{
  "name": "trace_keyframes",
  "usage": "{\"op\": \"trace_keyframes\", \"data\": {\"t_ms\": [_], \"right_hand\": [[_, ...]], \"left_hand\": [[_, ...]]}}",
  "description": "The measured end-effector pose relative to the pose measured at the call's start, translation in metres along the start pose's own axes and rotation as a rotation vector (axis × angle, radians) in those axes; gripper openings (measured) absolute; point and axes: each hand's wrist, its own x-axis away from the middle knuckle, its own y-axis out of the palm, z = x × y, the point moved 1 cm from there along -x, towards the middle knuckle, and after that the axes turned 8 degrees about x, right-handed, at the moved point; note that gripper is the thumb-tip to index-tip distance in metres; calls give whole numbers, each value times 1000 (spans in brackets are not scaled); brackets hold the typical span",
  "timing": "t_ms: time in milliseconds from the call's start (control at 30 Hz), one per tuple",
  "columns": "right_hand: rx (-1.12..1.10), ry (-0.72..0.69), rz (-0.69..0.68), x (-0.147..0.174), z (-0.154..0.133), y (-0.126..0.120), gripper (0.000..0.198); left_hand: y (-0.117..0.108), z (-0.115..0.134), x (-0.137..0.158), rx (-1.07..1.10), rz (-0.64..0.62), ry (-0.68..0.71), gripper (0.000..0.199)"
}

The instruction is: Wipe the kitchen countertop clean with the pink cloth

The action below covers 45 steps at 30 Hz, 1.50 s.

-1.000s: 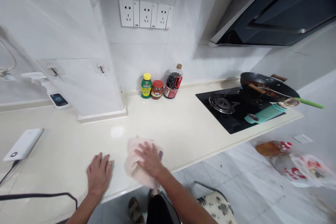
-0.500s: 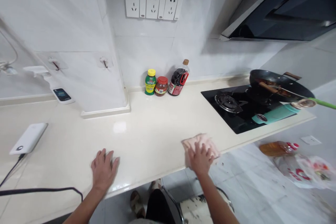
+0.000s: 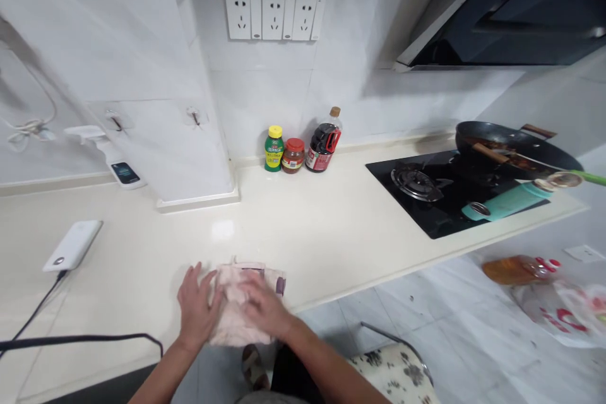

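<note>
A pale pink cloth (image 3: 237, 322) with dark purple patches lies at the counter's front edge, its near part reaching over the edge. My right hand (image 3: 269, 310) rests on top of it, the fingers bent and slightly blurred, pressing into the fabric. Beside the cloth's left border is my left hand (image 3: 197, 306), palm down with fingers apart; its thumb side touches or nearly touches the fabric. Both hands are over the cream countertop (image 3: 322, 227).
Against the wall stand a green bottle (image 3: 273, 150), a red-lidded jar (image 3: 293, 158) and a dark sauce bottle (image 3: 323, 145). A wok (image 3: 558, 154) and a teal bottle (image 3: 514, 201) sit by the black hob (image 3: 442, 218). On the left are a white power bank (image 3: 73, 245) and a spray bottle (image 3: 124, 170).
My right hand has brought the cloth leftward along the counter's front, close to my left hand. The cloth now lies more spread out. My left hand has moved slightly right, and the view has shifted a little.
</note>
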Motion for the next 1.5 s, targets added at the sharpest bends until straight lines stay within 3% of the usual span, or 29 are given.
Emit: {"op": "trace_keyframes", "data": {"t_ms": [133,200,267,400,533,633,733,867,1100,1200,1333,1500], "right_hand": [[256,451,271,25,93,-48,44],[427,679,284,43,130,-67,49],[547,807,253,55,151,-76,55],[629,841,215,63,160,-68,61],[649,816,266,68,165,-61,61],[643,795,299,74,172,-61,61],[609,782,304,81,177,-61,62],[549,803,266,84,176,-61,64],[559,794,259,83,174,-61,67],[561,794,252,83,175,-61,67],[544,803,244,83,173,-61,69],[538,801,254,82,174,-61,72]], "left_hand": [[8,34,19,-39,-271,217,57],[21,48,21,-33,-391,207,76],[38,64,20,-7,-486,152,94],[77,109,20,62,-620,196,109],[101,152,29,79,-598,385,92],[98,156,37,57,-571,420,80],[77,130,49,56,-551,432,75],[33,58,74,-13,-516,304,81],[-92,-101,108,-231,-364,-123,79],[-136,-148,110,-259,-301,-301,59],[-163,-174,99,-280,-129,-590,47],[-145,-154,71,-344,88,-798,51]]}}
